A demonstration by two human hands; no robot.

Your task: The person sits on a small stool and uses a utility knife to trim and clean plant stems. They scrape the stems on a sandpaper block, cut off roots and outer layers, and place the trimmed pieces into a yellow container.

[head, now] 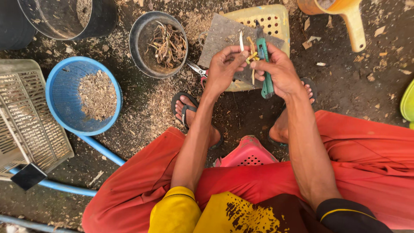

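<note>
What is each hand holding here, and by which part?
The right hand grips a green utility knife by its handle. The left hand pinches thin pale root pieces near their middle, between fingertips.

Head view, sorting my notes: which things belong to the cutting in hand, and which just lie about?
In use:
left hand holding roots
right hand gripping knife
board

Lying about:
scissors
blue basket
black pot
scoop
crate

bare ground right of hands, black pot (158, 44), blue basket (82, 95) crowding left
</note>
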